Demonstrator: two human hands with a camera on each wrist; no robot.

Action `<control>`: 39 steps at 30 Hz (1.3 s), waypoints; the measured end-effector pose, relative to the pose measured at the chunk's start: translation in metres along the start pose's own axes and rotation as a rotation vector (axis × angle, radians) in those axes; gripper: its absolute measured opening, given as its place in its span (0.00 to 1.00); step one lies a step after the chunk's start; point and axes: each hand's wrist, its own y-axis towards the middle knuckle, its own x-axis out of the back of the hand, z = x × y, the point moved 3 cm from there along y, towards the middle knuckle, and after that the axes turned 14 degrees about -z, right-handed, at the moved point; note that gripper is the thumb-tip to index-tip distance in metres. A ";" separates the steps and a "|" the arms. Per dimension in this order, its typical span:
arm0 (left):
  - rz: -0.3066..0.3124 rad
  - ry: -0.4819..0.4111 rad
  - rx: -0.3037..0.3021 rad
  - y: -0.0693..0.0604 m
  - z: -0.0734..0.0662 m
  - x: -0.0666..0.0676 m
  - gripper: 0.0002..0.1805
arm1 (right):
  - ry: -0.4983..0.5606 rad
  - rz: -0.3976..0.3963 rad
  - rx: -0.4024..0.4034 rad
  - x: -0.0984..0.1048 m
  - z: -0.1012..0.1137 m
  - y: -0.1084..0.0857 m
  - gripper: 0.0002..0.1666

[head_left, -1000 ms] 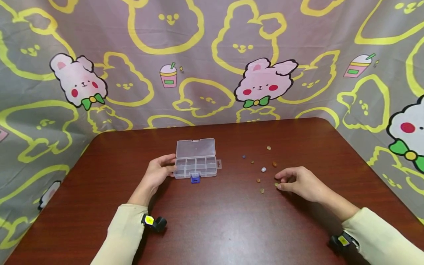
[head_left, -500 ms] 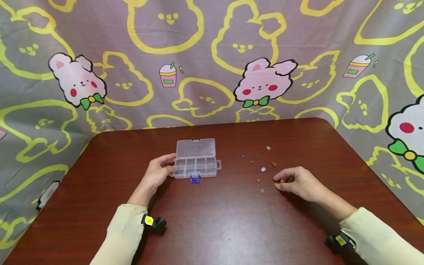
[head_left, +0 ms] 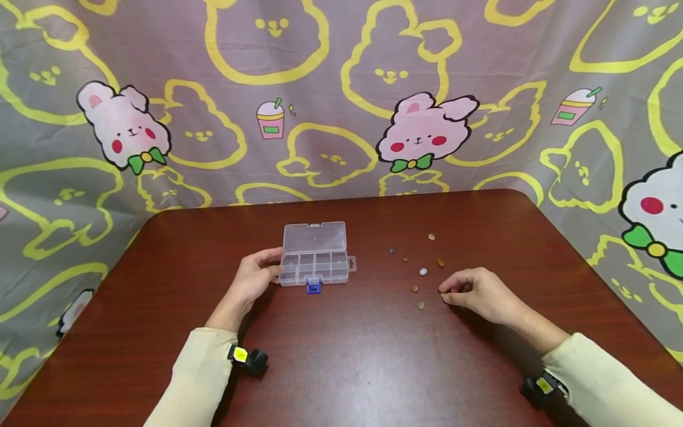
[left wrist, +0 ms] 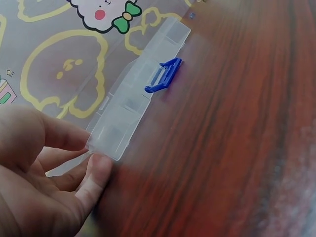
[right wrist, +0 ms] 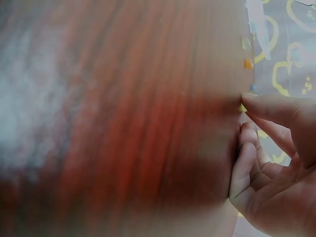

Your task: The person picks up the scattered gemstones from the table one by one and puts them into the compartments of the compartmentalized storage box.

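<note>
A clear plastic compartment box [head_left: 315, 270] with a blue latch [head_left: 314, 288] stands with its lid [head_left: 315, 238] raised at the back. My left hand [head_left: 256, 274] grips the box's left end; in the left wrist view the thumb [left wrist: 100, 170] lies against its near corner. Over to the right, my right hand [head_left: 480, 293] pinches a small yellow-green stone [right wrist: 242, 107] between thumb and forefinger, at the table surface. Most of that stone is covered by the fingertips. The other fingers of this hand are bent, their tips near the wood.
Between box and right hand lie several small stones: a white one [head_left: 423, 271], an amber one [head_left: 440, 263], a blue one [head_left: 391, 251] and a pale one [head_left: 421, 305]. A hang tab [head_left: 351, 263] juts from the box's right side. A patterned curtain [head_left: 331, 101] stands behind the brown table [head_left: 341, 356].
My right thumb and forefinger have come together on the yellow-green stone, and the hand has shifted very slightly left. The left hand keeps its grip on the box.
</note>
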 end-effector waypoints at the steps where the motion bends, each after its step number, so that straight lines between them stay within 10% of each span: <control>1: -0.001 0.000 0.004 0.000 0.000 0.000 0.24 | -0.001 0.001 0.001 0.000 0.000 0.000 0.06; 39: 0.004 0.035 -0.028 -0.002 -0.004 -0.001 0.24 | 0.070 0.009 -0.062 -0.004 0.009 0.011 0.04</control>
